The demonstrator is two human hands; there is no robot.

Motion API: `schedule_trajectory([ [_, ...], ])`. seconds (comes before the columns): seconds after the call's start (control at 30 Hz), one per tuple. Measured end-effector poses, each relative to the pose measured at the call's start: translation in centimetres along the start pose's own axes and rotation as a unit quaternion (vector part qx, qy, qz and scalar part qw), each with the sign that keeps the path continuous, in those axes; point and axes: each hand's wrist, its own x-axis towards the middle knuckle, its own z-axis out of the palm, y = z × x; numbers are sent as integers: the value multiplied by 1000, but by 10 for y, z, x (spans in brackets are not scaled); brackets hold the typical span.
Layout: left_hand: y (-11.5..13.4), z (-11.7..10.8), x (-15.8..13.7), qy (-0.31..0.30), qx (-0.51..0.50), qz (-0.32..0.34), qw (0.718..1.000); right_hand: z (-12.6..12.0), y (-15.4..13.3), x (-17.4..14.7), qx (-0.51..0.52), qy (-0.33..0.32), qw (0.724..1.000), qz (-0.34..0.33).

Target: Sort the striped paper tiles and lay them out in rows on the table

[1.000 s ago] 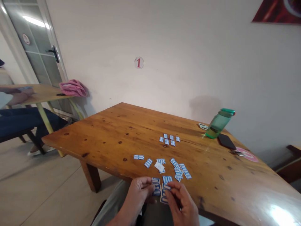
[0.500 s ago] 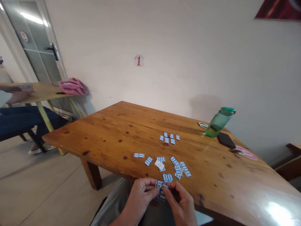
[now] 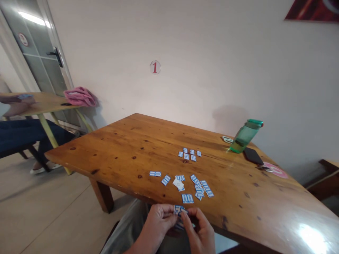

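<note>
At the table's front edge, my left hand [image 3: 158,222] pinches a small blue-and-white printed card [image 3: 178,210] between thumb and fingers. My right hand [image 3: 200,227] grips the same card from the other side, its thumb partly covering the print. The card's lower part is hidden among the fingers. Just beyond my hands lies a single matching card [image 3: 188,198]. Farther in are a white star-like stack [image 3: 178,184], an overlapping cluster of striped cards [image 3: 198,188] and loose pieces to the left. A small group of cards [image 3: 186,156] lies farther back.
The wooden table [image 3: 119,148] meets the wall at the back. On its right stand a tilted-looking green bottle [image 3: 245,137], a dark flat object [image 3: 252,156], a white cable [image 3: 227,139] and a pink round sticker [image 3: 275,170]. Another person's hands [image 3: 22,106] rest at a neighbouring table.
My hands have shifted slightly down, and the right one slightly left. The held card shows less of its lower part now. The cards on the table lie as before.
</note>
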Motion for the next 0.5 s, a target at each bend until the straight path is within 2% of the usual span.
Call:
schedule_trajectory([
  [0.1,-2,-7,-2,28,-22,-2,999,-10,11,4,-110,38,987,-109],
  [0.13,-2,-9,-2,37,-27,-2,999,-14,14,7,-165,52,971,-168],
  [0.2,-1,-12,-3,51,-36,-5,998,-22,20,14,-284,45,915,-283],
  [0.23,0,-13,-3,56,-41,-7,998,-25,21,17,-334,38,890,-308],
  [0.3,1,-14,-3,60,-54,-11,997,-27,24,20,-411,21,849,-331],
  [0.37,2,-13,-3,63,-65,-16,996,-26,26,19,-446,6,829,-339],
  [0.5,4,-13,-4,74,-80,-23,994,-27,31,15,-427,9,833,-352],
])
